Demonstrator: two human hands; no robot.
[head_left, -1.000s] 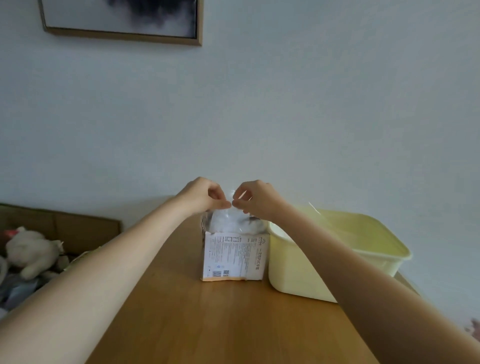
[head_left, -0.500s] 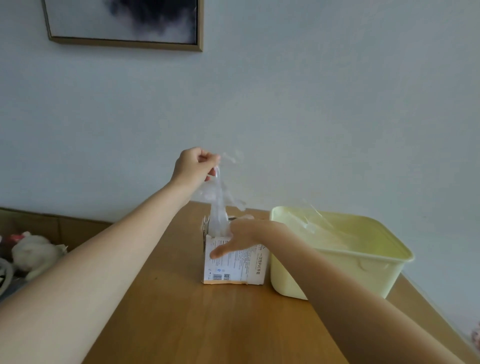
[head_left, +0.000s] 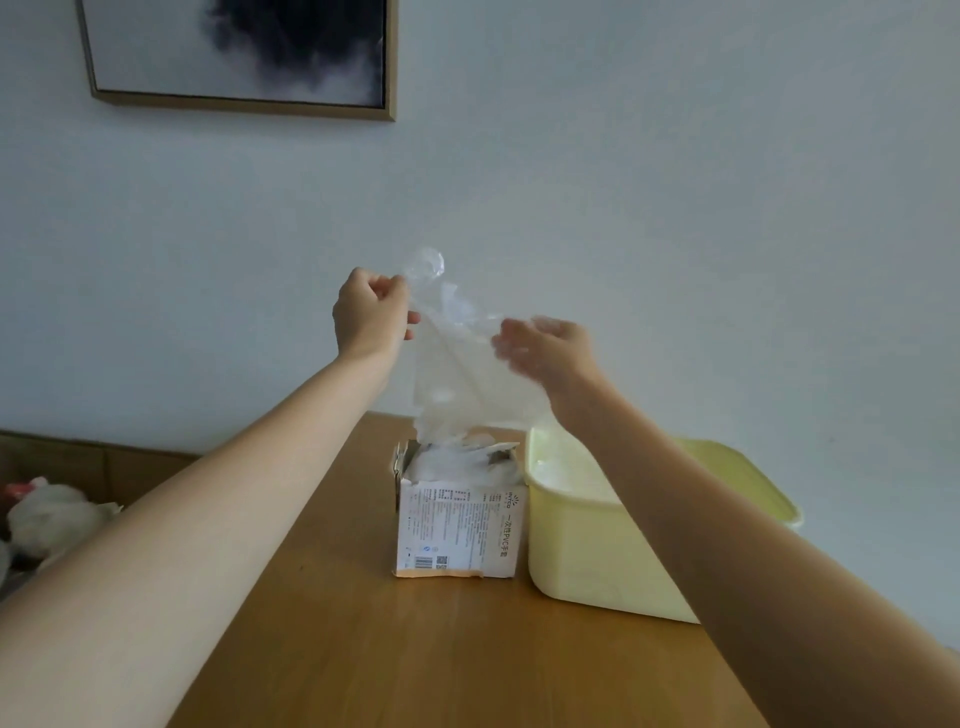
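Note:
A torn white cardboard glove box (head_left: 460, 525) stands upright on the wooden table (head_left: 415, 649), with clear plastic bulging from its open top. Above it hangs a clear plastic glove (head_left: 457, 364), drawn up out of the box, its lower end still at the opening. My left hand (head_left: 371, 314) pinches the glove's top end, fingers curled. My right hand (head_left: 545, 348), blurred by motion, grips the glove's right edge at about the same height, so the film spreads between both hands.
A pale yellow plastic tub (head_left: 587, 551) stands right against the box's right side. A white plush toy (head_left: 47, 514) lies in a brown cardboard box (head_left: 104, 462) left of the table. A framed picture (head_left: 239, 52) hangs on the wall.
My left hand has lifted the glove higher out of the box. My right hand left the top of the box and rose to take the glove's right edge.

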